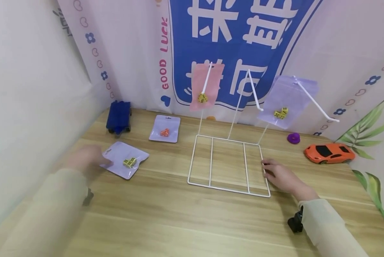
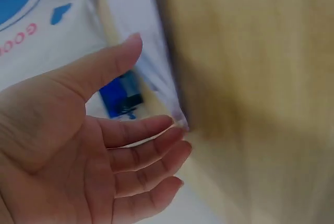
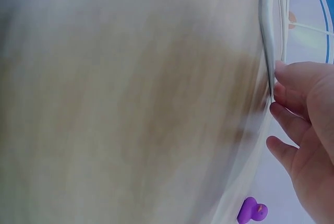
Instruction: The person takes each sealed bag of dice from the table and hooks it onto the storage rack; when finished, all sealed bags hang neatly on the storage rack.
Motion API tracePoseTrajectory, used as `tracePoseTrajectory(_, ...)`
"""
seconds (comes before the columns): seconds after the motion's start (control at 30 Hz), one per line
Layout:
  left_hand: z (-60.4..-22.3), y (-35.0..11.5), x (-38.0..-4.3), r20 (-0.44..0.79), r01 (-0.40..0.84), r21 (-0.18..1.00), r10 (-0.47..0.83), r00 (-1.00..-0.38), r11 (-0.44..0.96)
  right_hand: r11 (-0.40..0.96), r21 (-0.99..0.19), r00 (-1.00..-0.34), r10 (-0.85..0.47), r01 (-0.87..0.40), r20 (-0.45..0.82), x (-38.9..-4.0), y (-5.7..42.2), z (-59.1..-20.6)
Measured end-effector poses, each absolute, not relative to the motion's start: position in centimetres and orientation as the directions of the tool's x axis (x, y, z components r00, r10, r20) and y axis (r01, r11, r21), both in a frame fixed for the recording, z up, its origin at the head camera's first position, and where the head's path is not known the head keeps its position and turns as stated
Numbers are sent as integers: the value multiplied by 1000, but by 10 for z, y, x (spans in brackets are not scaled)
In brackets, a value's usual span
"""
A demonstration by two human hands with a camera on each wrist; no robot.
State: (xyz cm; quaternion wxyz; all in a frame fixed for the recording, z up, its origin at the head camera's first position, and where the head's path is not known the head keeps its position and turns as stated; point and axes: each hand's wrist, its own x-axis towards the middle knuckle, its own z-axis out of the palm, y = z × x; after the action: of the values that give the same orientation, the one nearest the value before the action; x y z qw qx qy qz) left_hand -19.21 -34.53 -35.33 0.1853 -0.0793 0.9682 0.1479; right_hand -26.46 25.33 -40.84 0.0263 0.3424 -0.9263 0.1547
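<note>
Left hand (image 2: 68, 145): thumb spread off fingers, lilac bag (image 1: 116, 164) at its fingertips (yellow dice (image 1: 129, 162) inside). Right hand (image 1: 283, 178): white wire rack (image 1: 211, 160) at its fingertips; can't tell if pinching.

By the left hand (image 1: 86, 159) we see a lilac pouch (image 1: 116, 165) with yellow, black-dotted dice (image 1: 130, 162); beyond it, a blue toy vehicle (image 1: 119, 116). At the right hand (image 1: 283, 177) we see a white wire rack (image 1: 228, 191), and beyond that hand an orange toy car (image 1: 330, 153) and purple duck (image 3: 252, 211). Our bench (image 1: 166, 217) is wood-grained tan.
</note>
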Motion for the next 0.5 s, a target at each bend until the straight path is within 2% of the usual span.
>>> tracePoseTrajectory(0.17, -359, -344, -188, -366, -233, 319, -107, -924, 919, 731, -258, -773, -617, -632, 147, -264, 255, -409)
tracePoseTrajectory(0.37, -361, -345, -186, -317, -194, 321, -87, -944, 927, 734, -253, -775, -614, -630, 148, -267, 253, -409)
tracePoseTrajectory(0.5, -366, -351, -185, -250, -149, 374, -56, -967, 915, 722, -247, -762, -625, -647, 170, -268, 253, -409)
